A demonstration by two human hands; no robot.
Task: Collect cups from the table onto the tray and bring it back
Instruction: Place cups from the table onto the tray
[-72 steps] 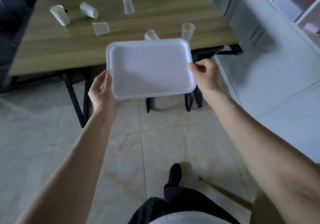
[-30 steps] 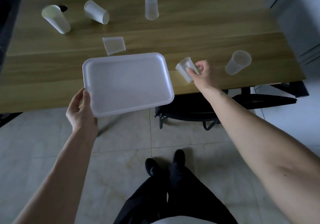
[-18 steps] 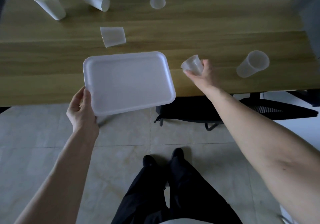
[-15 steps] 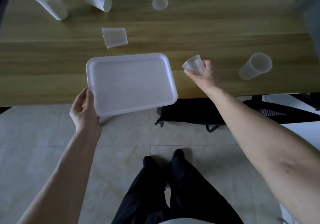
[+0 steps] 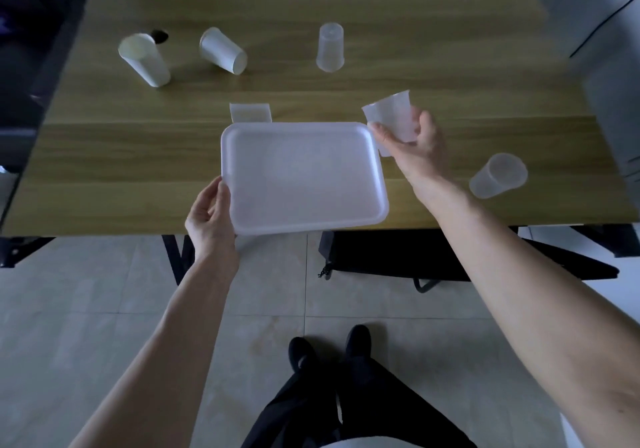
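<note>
My left hand grips the near left corner of an empty white foam tray, held over the wooden table's front edge. My right hand holds a clear plastic cup lifted just beyond the tray's far right corner. Another clear cup lies on its side to the right. A clear cup stands upside down farther back. Two white paper cups lie tipped at the back left.
A small flat white square lies on the table just behind the tray. A black chair sits tucked under the table's right side. Grey cabinets stand at the right. My black shoes are on the tiled floor.
My right hand has raised the clear cup off the table and brought it left to the tray's far right corner. The tray has shifted slightly forward over the table.
</note>
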